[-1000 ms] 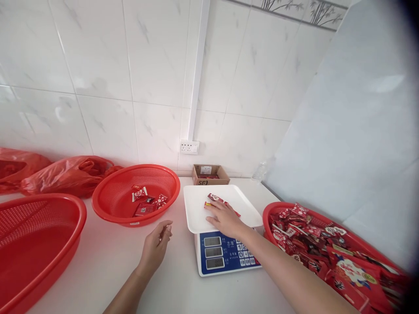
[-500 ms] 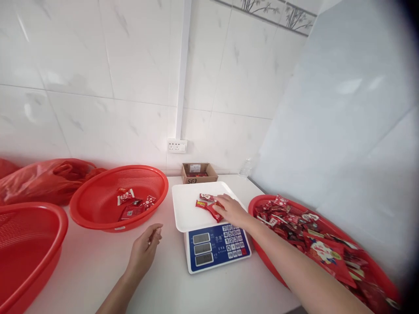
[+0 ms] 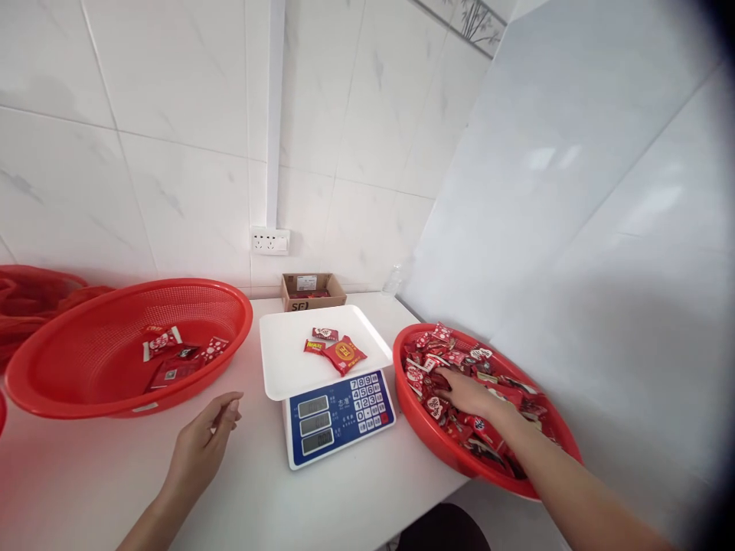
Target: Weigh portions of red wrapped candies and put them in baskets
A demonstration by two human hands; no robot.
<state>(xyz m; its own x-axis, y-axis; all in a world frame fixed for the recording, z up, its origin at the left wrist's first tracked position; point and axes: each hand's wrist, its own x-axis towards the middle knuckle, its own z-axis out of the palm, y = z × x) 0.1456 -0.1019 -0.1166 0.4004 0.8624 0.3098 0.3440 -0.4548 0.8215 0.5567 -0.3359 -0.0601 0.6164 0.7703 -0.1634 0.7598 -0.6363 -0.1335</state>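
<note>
- Red plastic bag [image 3: 43,302], crumpled, lies against the tiled wall [image 3: 189,153] at the far left, behind a wide red basket [image 3: 86,360] with perforated sides.
- A few red and white packets [image 3: 161,343] lie loosely together towards the right side of that basket.
- The left hand [image 3: 198,440] hangs over the white table [image 3: 246,505], between basket and scale; its fingers are loosely curled, thumb close to the forefinger, with nothing visible in them.
- On the wall above the table sits a white socket [image 3: 270,241], at the foot of a vertical white strip.
- A small open cardboard box [image 3: 321,301] stands behind the scale, with something dark red inside.
- The scale [image 3: 341,421] has a blue panel with three displays and a keypad; on its white pan [image 3: 287,352] three wrapped sweets [image 3: 344,353] lie close together, the largest bearing a round gold emblem.
- Something clear [image 3: 393,280] stands near the table's back corner.
- The right hand [image 3: 465,394] is in the right-hand red basket [image 3: 425,436], its fingers bent down among a heap of mostly red packets [image 3: 433,407]; the fingertips are partly hidden, so I cannot tell whether they grip one.
- A glossy pale panel [image 3: 574,229] rises beyond.
</note>
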